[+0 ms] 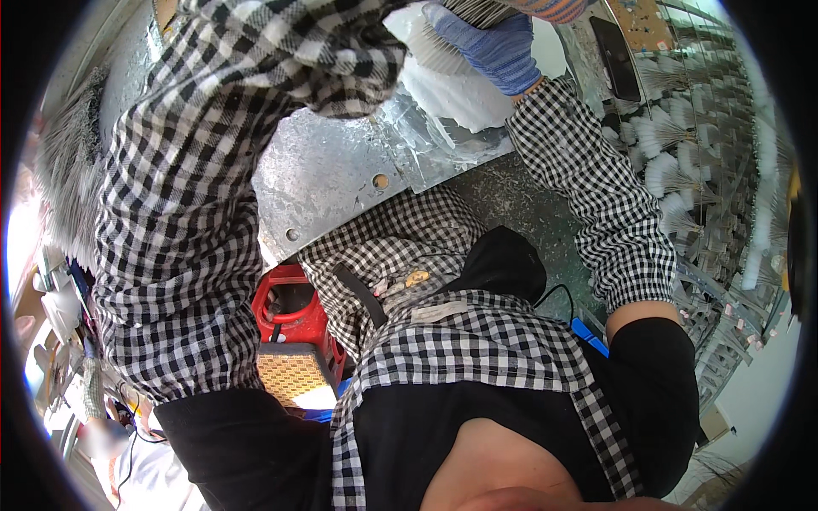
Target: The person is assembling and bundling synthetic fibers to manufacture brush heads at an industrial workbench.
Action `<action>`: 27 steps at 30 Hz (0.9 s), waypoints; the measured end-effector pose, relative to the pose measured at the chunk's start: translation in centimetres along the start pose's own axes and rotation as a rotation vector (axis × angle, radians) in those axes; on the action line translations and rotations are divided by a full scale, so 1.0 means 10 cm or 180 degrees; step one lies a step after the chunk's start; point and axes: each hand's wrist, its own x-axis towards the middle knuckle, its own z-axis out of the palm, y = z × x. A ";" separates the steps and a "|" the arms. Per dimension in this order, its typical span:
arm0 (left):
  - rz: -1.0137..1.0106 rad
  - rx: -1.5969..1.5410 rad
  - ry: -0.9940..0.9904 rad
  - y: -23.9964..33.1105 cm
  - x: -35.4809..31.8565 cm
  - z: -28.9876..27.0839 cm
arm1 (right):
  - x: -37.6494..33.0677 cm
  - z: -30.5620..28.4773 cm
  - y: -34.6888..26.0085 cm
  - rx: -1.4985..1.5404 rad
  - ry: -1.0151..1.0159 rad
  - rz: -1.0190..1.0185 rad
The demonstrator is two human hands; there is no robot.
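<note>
My right hand (498, 53), in a blue knitted glove, is at the top edge with its fingers closed around a bundle of thin grey strands (479, 10). Beside its fingertips, a pale fan of bristles (434, 51) spreads over a smooth white mass (464, 98) on the metal work surface (332, 162). My left arm (183, 204), in a checked sleeve, reaches up and across to the top edge. An orange and grey striped glove (554, 8) shows there above my right hand; its arm is cut off, so whether it is my left hand is unclear.
A dark phone (615, 60) lies right of the white mass. Many bristle bundles (682, 162) line the right side; more grey bristles (68, 170) stand at the left. A red plastic stool (294, 302) and a woven-topped seat (294, 375) are below the surface's near edge.
</note>
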 end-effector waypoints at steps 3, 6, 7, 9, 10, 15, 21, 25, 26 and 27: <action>-0.0278 0.0001 -0.0233 0.06 0.05 -0.09 | 0.00 0.00 -0.01 -0.0011 0.0020 0.0021; -0.0233 0.0130 -0.0216 0.05 0.05 -0.09 | 0.01 0.00 0.02 -0.0016 0.0032 0.0033; -0.0124 0.0254 -0.0133 0.05 0.05 -0.08 | 0.01 0.01 0.04 -0.0012 0.0039 0.0033; 0.0102 -0.1054 0.0188 0.04 -0.02 -0.03 | 0.01 0.03 0.08 -0.0009 0.0031 0.0050; 0.0046 -0.1005 0.0129 0.04 0.02 -0.02 | 0.01 0.05 0.10 -0.0014 0.0042 0.0051; -0.0436 0.0439 -0.0623 0.23 0.15 -0.20 | -0.02 0.11 0.17 0.0063 0.0092 0.0072; 0.0286 -0.0462 0.2492 0.26 -0.20 -0.14 | 0.14 -0.11 0.05 -0.0919 0.0068 -0.0914; -0.0465 -0.1412 0.3427 0.39 -0.49 0.31 | 0.13 -0.12 -0.23 0.0340 -0.0220 -0.0449; -0.0997 -0.1630 0.3031 0.45 -0.57 0.41 | 0.05 -0.05 -0.34 0.0661 -0.0449 -0.0334; -0.1139 -0.2099 0.2581 0.52 -0.65 0.47 | -0.02 0.04 -0.43 0.1004 -0.0690 -0.0217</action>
